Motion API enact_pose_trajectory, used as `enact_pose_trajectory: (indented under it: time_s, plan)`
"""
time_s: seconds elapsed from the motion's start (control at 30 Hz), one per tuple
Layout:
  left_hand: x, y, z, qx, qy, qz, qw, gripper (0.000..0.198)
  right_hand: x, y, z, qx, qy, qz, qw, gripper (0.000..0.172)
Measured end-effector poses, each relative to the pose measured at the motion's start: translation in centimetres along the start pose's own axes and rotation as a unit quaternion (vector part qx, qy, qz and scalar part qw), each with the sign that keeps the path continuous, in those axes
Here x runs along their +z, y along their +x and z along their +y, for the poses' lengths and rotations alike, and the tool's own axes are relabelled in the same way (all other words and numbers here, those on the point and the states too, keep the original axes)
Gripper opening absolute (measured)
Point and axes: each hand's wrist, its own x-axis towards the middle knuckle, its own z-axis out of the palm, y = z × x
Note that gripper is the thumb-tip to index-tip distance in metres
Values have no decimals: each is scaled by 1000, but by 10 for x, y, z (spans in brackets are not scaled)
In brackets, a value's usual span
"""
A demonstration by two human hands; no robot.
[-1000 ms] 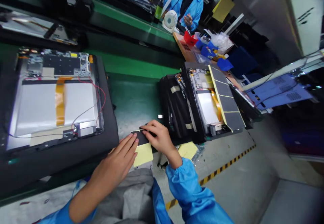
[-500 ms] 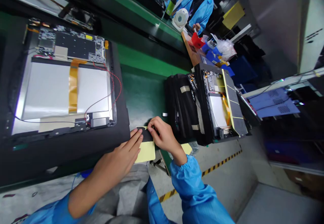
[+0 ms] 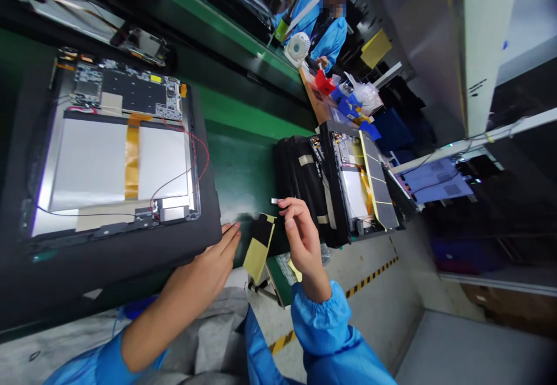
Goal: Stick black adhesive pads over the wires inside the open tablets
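My left hand lies flat with its fingers stretched out at the lower right corner of the black foam frame. That frame surrounds an opened tablet device with a circuit board and orange tape. Right of my left fingers, a yellow sheet with a black patch rests at the bench edge, touched by neither hand. My right hand is beside the black stack, thumb apart from curled fingers; its fingertips are at a small silvery piece, and whether they grip it is unclear.
Black foam frames stand stacked on the green bench, with another opened device at their right. Behind are a white fan, a red bin and a person in blue. Another device lies upper left.
My right hand has left the yellow sheet and moved right and up to the small silvery piece. The yellow sheet now lies tilted, and my left fingers are off it. The view has shifted slightly.
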Motion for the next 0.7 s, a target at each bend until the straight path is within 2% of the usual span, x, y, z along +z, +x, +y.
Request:
enact_pose_trajectory:
  time_s: [0.1,0.13,0.17,0.23,0.33,0.43,0.57,0.63,0.7]
  plan:
    - [-6,11,8,-30,-59,83,994,49,3,5,-3,15,27,-11,999,16]
    - [-7,15,12,-34,-93,95,991,53,5,6,-3,16,33,-16,999,16]
    - [-6,21,17,-37,-138,88,986,57,7,8,-2,17,36,-20,999,16]
    - [0,31,24,-51,-234,38,970,57,12,10,0,10,35,-20,999,15]
    - [13,40,30,-93,-320,-12,943,45,15,14,1,-8,29,8,1000,15]
    - [19,43,29,-127,-351,6,928,37,15,16,1,6,53,34,998,18]
    - [14,52,25,-218,-432,68,873,47,20,17,2,73,211,36,974,19]
    - [12,58,25,-222,-467,71,853,51,23,18,3,101,283,45,953,21]
    - [10,61,26,-200,-471,54,857,43,22,20,3,124,302,58,943,22]
